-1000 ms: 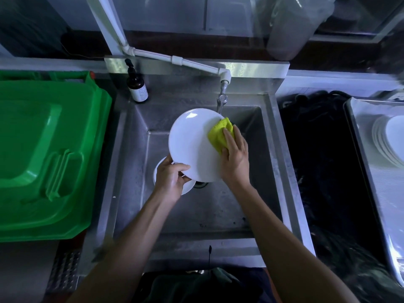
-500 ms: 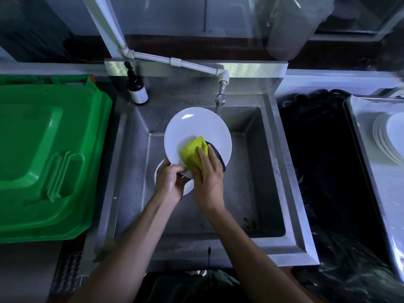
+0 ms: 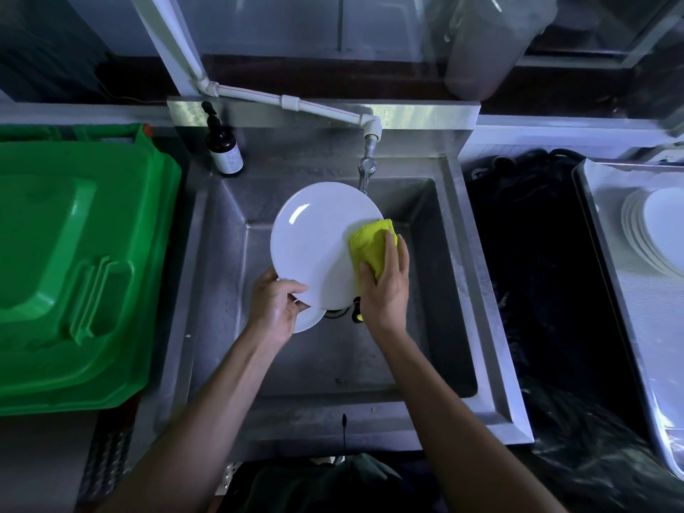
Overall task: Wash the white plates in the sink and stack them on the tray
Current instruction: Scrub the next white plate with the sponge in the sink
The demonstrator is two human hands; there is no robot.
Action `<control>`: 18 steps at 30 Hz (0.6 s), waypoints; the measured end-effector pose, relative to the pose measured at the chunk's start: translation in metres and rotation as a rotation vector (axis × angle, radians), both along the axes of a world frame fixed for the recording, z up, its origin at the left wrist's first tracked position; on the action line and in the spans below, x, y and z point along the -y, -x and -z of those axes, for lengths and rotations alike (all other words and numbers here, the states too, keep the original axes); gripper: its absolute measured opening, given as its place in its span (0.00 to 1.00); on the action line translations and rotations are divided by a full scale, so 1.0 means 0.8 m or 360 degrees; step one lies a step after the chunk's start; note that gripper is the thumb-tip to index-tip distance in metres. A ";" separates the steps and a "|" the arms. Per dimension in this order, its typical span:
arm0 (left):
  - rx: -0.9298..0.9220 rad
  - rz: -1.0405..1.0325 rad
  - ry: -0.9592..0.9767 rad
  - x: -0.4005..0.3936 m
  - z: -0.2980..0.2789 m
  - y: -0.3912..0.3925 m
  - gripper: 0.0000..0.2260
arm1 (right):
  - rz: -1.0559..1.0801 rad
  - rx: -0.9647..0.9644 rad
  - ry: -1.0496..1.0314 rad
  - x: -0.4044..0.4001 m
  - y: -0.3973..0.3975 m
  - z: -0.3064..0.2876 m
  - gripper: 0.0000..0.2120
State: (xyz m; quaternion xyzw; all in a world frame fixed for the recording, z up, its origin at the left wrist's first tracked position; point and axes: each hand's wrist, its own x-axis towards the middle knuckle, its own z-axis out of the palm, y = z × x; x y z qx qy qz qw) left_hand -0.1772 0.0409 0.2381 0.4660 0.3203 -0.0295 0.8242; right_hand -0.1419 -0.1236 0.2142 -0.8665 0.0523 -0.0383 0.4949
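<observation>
Over the steel sink (image 3: 448, 275) I hold a white plate (image 3: 314, 246) tilted up. My left hand (image 3: 275, 309) grips its lower left rim, thumb on the face. My right hand (image 3: 385, 286) holds a yellow sponge (image 3: 370, 246) against the plate's right edge. A second white plate (image 3: 309, 320) lies on the sink floor below, mostly hidden by the hand and the held plate. On the metal tray (image 3: 622, 290) at the far right lies a stack of white plates (image 3: 651, 231).
The tap (image 3: 366, 168) hangs just behind the plate's top edge. A dark soap bottle (image 3: 222, 142) stands at the sink's back left corner. A green plastic bin lid (image 3: 74, 268) fills the left side. Black plastic (image 3: 536, 272) lies between sink and tray.
My right hand has swept the sponge from the plate's lower middle out to its right edge. The left hand keeps its grip on the rim; the plate has barely moved.
</observation>
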 end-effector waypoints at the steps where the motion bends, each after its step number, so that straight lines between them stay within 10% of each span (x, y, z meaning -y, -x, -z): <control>1: -0.0008 0.0019 -0.0015 -0.003 0.000 0.000 0.21 | 0.0014 -0.0014 -0.0042 0.004 -0.004 -0.002 0.32; 18: -0.0056 0.0738 -0.0521 -0.062 -0.010 -0.027 0.17 | -0.0294 -0.0092 -0.0125 0.041 -0.060 -0.051 0.35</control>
